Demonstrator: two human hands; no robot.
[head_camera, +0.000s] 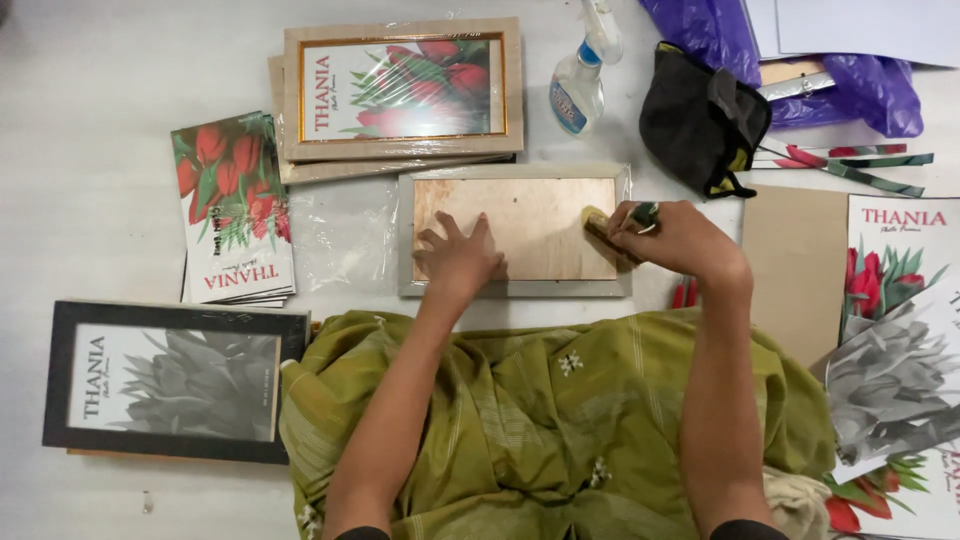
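Frame (515, 232), pale-rimmed and lying face down with its brown backing board up, sits on the floor just past the person's green-draped lap. Left hand (458, 258) presses flat on the board, fingers spread and loose. Right hand (672, 238) clenches around a small dark-handled tool (612, 224) at the frame's right edge. Beyond it lie stacked wrapped frames (400, 92) with red tulip prints; a spray bottle (580, 85) stands beside them.

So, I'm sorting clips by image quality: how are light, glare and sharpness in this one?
Head view: even, soft light with only faint shadows under the left hand and right hand; mild glare on the plastic wrap and the wrapped frame stack; the frame back is fairly sharp, edges slightly soft, little distortion.
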